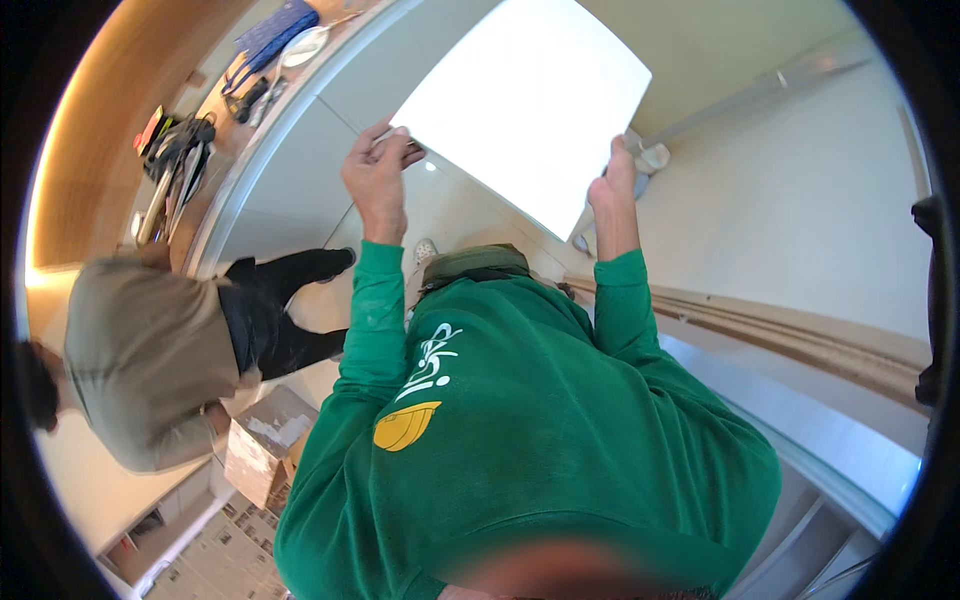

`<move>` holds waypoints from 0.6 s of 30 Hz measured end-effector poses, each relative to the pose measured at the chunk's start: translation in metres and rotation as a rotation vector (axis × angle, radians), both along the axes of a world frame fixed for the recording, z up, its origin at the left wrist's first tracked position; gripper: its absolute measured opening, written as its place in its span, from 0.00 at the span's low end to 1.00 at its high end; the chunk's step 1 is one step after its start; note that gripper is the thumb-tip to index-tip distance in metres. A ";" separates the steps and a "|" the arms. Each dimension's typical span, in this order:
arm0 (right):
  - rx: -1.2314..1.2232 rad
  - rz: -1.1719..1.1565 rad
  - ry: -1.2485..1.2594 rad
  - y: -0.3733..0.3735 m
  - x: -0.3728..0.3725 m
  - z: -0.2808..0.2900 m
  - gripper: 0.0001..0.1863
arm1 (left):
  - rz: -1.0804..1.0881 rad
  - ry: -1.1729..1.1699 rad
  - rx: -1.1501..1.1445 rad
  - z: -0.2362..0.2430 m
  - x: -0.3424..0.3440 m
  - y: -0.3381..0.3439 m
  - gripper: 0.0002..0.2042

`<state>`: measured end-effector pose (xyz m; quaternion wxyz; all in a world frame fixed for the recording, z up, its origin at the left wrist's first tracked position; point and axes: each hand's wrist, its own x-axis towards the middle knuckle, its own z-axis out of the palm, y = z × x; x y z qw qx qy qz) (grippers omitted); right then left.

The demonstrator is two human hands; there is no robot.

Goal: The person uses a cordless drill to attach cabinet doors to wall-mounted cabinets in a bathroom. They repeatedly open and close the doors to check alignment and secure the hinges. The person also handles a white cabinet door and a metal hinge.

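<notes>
A flat white panel, so bright that its surface shows no detail, is held up in front of me between both hands. My left hand is closed on the panel's left corner, thumb on top and fingers partly hidden beneath. At the right edge, near the lower right corner, my right hand grips it with the thumb along the side; most of its fingers are out of sight behind the panel. Green sleeves cover both my forearms.
To the left, a person in a grey-brown shirt leans near a cardboard box. Tools and a blue bag lie on the long counter. A pale pole slants at the right, above a wooden ledge.
</notes>
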<state>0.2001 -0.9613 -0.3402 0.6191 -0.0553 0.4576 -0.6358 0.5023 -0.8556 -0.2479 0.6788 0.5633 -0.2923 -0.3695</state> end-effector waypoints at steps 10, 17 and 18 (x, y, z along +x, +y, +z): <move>-0.300 0.079 0.334 0.024 -0.003 0.108 0.25 | -0.576 -0.371 0.383 0.020 0.048 -0.063 0.40; -0.485 0.464 0.636 0.024 -0.017 0.157 0.29 | -0.418 0.133 0.169 0.001 -0.007 -0.097 0.43; -0.508 0.575 0.619 0.024 -0.030 0.164 0.31 | -0.421 0.170 0.148 -0.004 -0.009 -0.097 0.43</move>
